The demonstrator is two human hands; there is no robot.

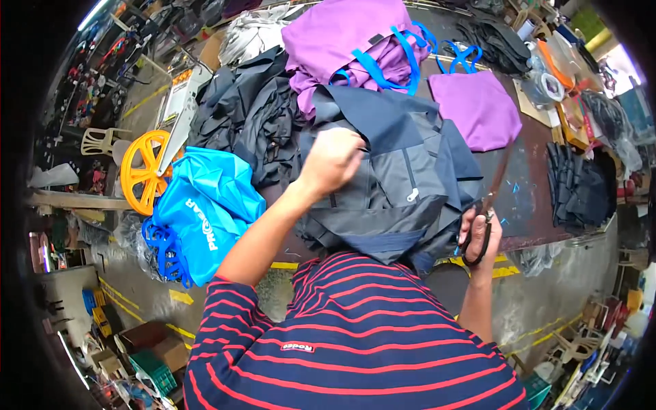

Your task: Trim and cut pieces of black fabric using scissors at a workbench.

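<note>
A grey and navy bag [403, 178] lies on the dark worktable [529, 198] in front of me. My left hand [333, 160] is closed in a fist on the bag's fabric near its upper left side. My right hand [480, 236] grips large scissors [490, 198] at the bag's right edge, blades pointing up and away from me. My striped sleeves and shirt fill the lower part of the view.
Purple bags with blue handles [362, 41] and a flat purple bag [478, 106] lie farther back. Black fabric [246, 116] is piled at the left, black pieces [577, 184] at the right. A blue bag [205, 205] hangs off the table's left side beside a yellow wheel [140, 171].
</note>
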